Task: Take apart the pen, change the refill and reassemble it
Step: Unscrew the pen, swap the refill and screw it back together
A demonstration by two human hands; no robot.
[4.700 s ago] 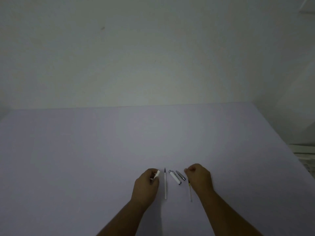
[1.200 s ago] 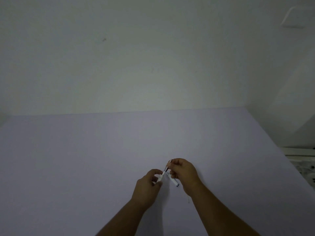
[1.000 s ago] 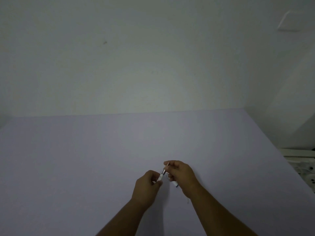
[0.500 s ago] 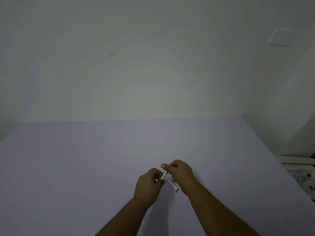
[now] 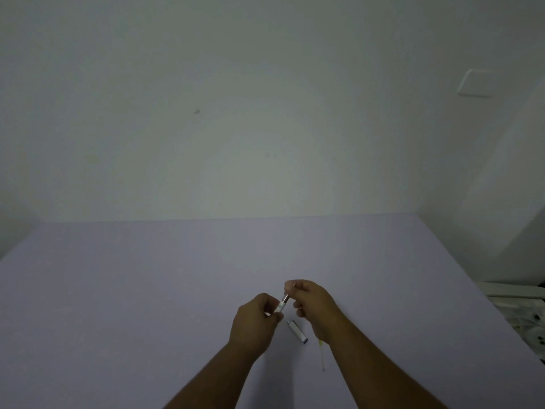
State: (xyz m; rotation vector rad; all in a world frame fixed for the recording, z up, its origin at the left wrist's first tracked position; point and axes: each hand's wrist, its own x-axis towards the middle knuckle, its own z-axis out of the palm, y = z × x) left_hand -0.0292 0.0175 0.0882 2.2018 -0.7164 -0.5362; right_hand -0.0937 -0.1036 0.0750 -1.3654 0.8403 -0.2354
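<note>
Above the lilac table (image 5: 147, 290) my left hand (image 5: 255, 321) grips the white pen barrel (image 5: 281, 307), which points up and to the right. My right hand (image 5: 312, 302) pinches the silver tip section (image 5: 285, 297) at the barrel's upper end, with the two parts touching. The white pen cap (image 5: 298, 332) with a dark end lies on the table just below my hands. A thin pale refill (image 5: 322, 355) lies on the table beside my right wrist, partly hidden by it.
A plain wall rises behind the table, with a wall plate (image 5: 476, 83) at the upper right. White objects (image 5: 528, 317) sit past the table's right edge.
The refill that lay between my hands is gone from the table. Both hands rose and met over the cap; the right hand now holds the tip section against the barrel. The camera tilted up.
</note>
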